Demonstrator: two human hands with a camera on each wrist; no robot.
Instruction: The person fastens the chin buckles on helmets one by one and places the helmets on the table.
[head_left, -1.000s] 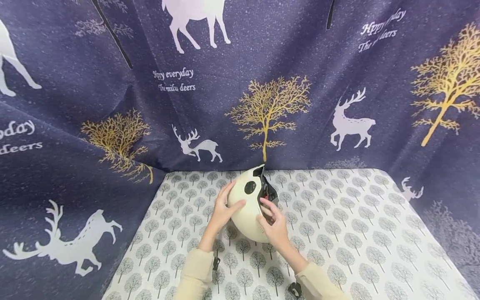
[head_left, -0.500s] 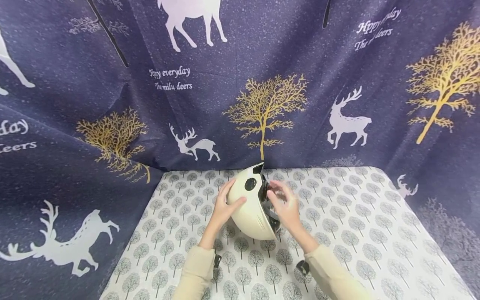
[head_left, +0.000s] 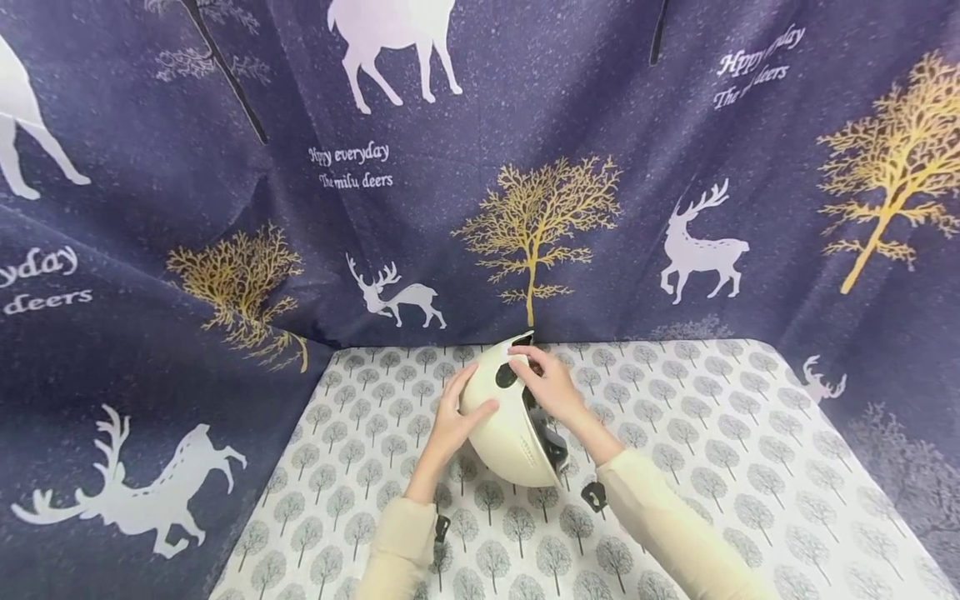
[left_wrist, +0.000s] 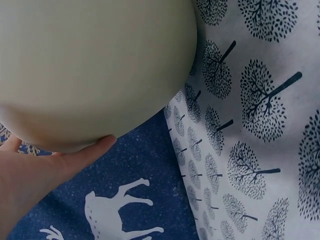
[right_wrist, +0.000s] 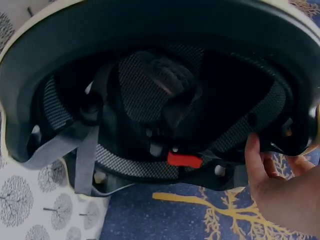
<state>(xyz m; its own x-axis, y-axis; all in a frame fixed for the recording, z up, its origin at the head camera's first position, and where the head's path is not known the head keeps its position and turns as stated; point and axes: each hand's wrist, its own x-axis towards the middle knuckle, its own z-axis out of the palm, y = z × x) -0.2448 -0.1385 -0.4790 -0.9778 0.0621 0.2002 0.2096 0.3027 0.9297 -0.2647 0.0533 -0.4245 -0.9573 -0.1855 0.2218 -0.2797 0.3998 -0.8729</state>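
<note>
A cream helmet (head_left: 506, 437) lies tilted on its side in the head view, its opening facing right. My left hand (head_left: 453, 421) holds the rounded shell from the left, thumb and fingers spread apart. Across the upper rim, my right hand (head_left: 553, 385) grips the helmet's edge, its fingertips beside the dark round vent on the shell. The right wrist view looks into the black lining, where one digit of that hand touches the inside and others sit beyond the rim. Inside are a red buckle piece (right_wrist: 184, 160) and grey straps (right_wrist: 87, 160).
A white tabletop cloth (head_left: 675, 483) printed with grey trees lies under the hands. Behind it hangs a dark blue curtain (head_left: 420, 217) with deer and golden trees. Small black devices (head_left: 594, 497) sit at both wrists.
My right hand has left the lower part of the helmet's rim and moved up to the upper rim, baring more of the dark opening. My left hand keeps its hold on the shell.
</note>
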